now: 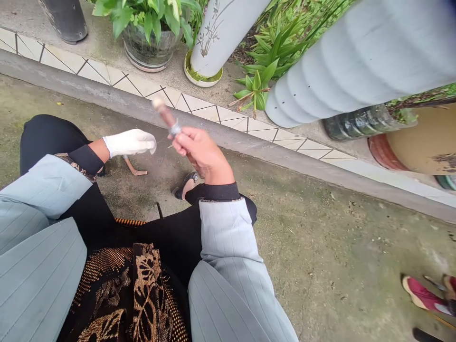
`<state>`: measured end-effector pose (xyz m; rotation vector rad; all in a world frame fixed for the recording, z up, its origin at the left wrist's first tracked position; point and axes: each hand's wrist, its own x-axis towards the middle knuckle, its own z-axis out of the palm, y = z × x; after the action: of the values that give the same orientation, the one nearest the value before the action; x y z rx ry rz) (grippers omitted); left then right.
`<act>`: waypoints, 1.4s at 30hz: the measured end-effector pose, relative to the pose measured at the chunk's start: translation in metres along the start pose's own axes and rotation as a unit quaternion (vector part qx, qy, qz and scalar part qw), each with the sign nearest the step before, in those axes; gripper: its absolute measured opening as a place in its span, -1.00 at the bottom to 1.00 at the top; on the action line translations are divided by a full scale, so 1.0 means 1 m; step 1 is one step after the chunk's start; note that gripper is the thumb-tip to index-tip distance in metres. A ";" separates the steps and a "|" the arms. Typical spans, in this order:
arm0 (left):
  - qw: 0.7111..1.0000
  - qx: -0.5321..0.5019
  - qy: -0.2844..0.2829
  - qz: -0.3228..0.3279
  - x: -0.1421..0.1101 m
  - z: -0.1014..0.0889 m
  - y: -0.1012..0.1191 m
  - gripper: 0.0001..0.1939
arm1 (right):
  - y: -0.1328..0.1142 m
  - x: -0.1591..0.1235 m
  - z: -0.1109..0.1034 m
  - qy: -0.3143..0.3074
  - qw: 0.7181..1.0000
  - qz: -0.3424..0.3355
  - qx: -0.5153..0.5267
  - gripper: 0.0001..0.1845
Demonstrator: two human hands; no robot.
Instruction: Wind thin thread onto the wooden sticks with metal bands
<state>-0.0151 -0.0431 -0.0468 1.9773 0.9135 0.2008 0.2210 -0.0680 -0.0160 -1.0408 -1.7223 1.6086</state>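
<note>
right hand [199, 148] pinches handle [166, 115] near kerb edge [242, 146]; left hand [128, 142], grip indeterminable, should be clear before any turning.

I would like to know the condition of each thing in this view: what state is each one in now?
Left hand: inside a white glove, fingers curved; contents unclear.
Right hand: bare, closed around the brown rod.
Brown rod: held off the ground, blurred.
Glassy pot: upright, planted with green leaves.
Smooth grey vase: standing in a dish.
Black shoe: worn.
</note>
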 end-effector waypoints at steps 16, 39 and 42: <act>0.987 0.007 -0.152 0.048 -0.009 -0.006 0.003 -0.72 | 0.024 0.002 -0.008 -0.019 0.861 0.221 -0.457 -0.79; 0.991 -0.042 -0.124 0.029 0.000 0.027 -0.012 -0.70 | 0.028 0.004 -0.007 0.083 0.888 0.184 -0.413 -0.66; 0.991 -0.003 -0.125 0.041 -0.004 0.018 -0.005 -0.73 | 0.031 0.011 0.007 -0.024 0.850 0.225 -0.476 -0.71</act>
<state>-0.0125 -0.0566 -0.0604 1.9828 0.6694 0.0017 0.2143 -0.0638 -0.0491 -1.9863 -2.5162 0.9271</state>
